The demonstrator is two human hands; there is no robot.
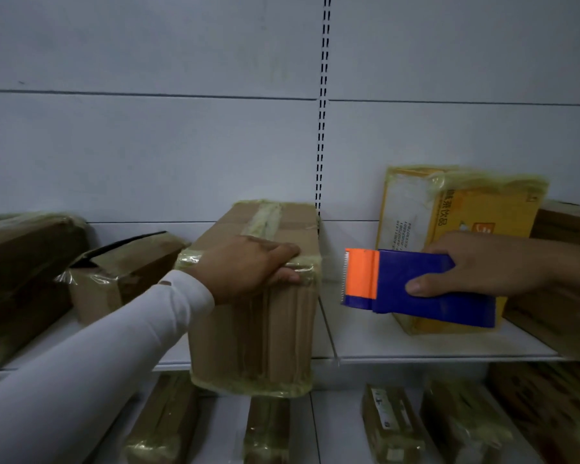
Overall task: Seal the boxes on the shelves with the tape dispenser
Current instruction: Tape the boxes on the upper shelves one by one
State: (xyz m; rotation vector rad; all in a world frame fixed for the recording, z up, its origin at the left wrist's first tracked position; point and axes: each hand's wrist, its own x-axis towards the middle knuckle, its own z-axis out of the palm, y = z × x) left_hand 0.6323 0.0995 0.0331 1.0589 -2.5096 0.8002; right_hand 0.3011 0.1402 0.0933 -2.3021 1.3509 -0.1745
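A brown cardboard box (268, 329) wrapped in yellowish tape stands at the middle of the white shelf (416, 346), its front hanging over the shelf's edge. My left hand (248, 266) grips its top front edge, fingers on top and thumb on the front face. My right hand (493, 266) holds a blue tape dispenser (426, 283) with an orange blade guard, its toothed blade pointing left at the box's right side, a short gap away.
A yellow printed box (456, 209) leans behind the dispenser, with a brown box (563, 262) at the far right. Two taped brown boxes (27, 279) (124, 272) sit to the left. Several taped boxes (392, 426) lie on the lower shelf. A slotted upright (322, 128) runs up the back wall.
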